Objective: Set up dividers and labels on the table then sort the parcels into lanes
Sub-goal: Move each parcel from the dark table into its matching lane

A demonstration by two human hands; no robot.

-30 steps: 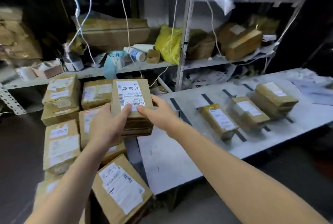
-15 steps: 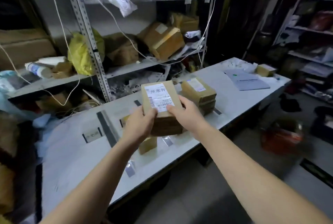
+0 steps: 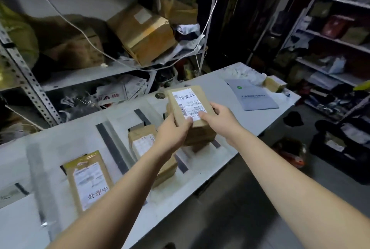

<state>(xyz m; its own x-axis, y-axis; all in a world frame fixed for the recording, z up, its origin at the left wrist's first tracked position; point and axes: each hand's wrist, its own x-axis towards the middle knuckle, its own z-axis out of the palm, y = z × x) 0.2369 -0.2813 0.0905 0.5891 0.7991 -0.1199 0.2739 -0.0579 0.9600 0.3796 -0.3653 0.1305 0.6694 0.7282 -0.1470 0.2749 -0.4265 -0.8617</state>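
A brown cardboard parcel [image 3: 189, 104] with a white label sits on top of a stack of parcels [image 3: 200, 136] in the right lane of the white table [image 3: 250, 128]. My left hand [image 3: 173, 132] grips its near left edge and my right hand [image 3: 220, 118] grips its near right corner. Dark tape dividers [image 3: 112, 146] run across the table. Another parcel [image 3: 144, 140] lies in the middle lane, partly hidden by my left forearm. A flat parcel [image 3: 88, 178] with a printed label lies in the left lane.
A metal shelf rack [image 3: 96, 74] with boxes, papers and hanging cords stands behind the table. A grey folder [image 3: 254, 96] and a small box [image 3: 274, 83] lie at the table's far right end. Dark shelving [image 3: 336, 38] and clutter fill the floor to the right.
I have carried the labelled parcel from the pile at the left to the table's right lane, and the view has turned right. Both hands still hold it, now over the stack.
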